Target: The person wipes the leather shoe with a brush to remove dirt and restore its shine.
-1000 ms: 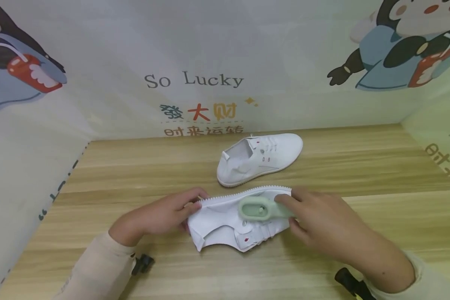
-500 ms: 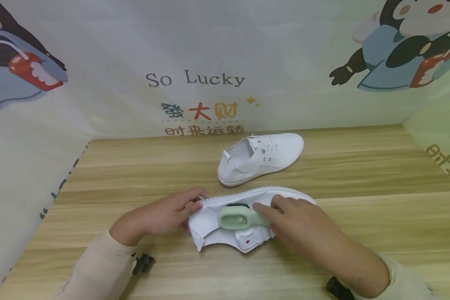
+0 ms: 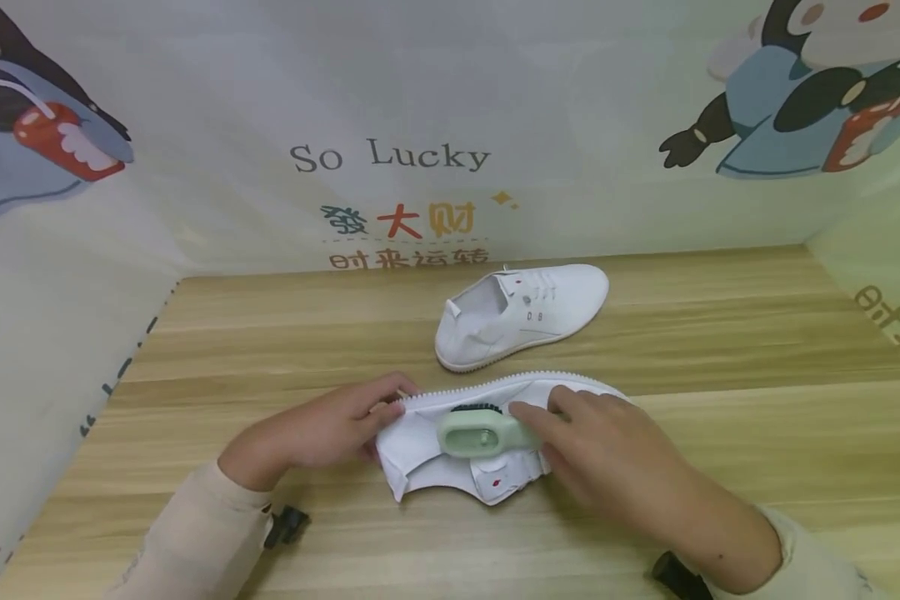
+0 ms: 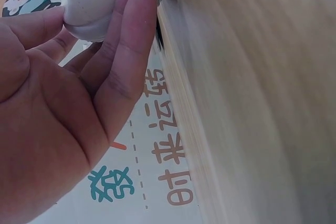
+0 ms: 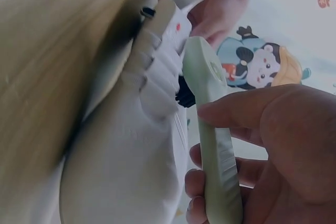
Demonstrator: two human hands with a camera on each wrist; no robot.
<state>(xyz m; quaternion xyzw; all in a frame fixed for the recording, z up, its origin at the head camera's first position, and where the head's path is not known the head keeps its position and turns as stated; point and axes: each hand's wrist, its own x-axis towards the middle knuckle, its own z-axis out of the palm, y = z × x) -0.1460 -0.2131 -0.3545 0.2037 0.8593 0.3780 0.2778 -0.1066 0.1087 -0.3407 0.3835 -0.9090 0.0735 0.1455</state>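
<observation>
A white lace-up shoe (image 3: 427,425) lies on its side, its ridged sole edge facing away from me. At the heel end, my left hand (image 3: 337,423) grips it with thumb and fingers; the left wrist view shows the heel (image 4: 92,3) between them. My right hand (image 3: 607,442) holds a pale green brush (image 3: 471,435) by its handle. The brush's dark bristles (image 5: 185,93) meet the shoe's side, seen in the right wrist view near the laces. The toe end is partly hidden behind my right hand in the head view.
A second white shoe (image 3: 562,304) stands upright just behind, toe pointing right. The wood-grain table (image 3: 270,333) is enclosed by pale printed walls (image 3: 390,75) at the back and sides. Black devices (image 3: 287,527) sit at both wrists.
The brush and right hand have slid left along the shoe's side toward the heel, then stayed nearly still over the last half second. My left hand keeps its hold on the heel.
</observation>
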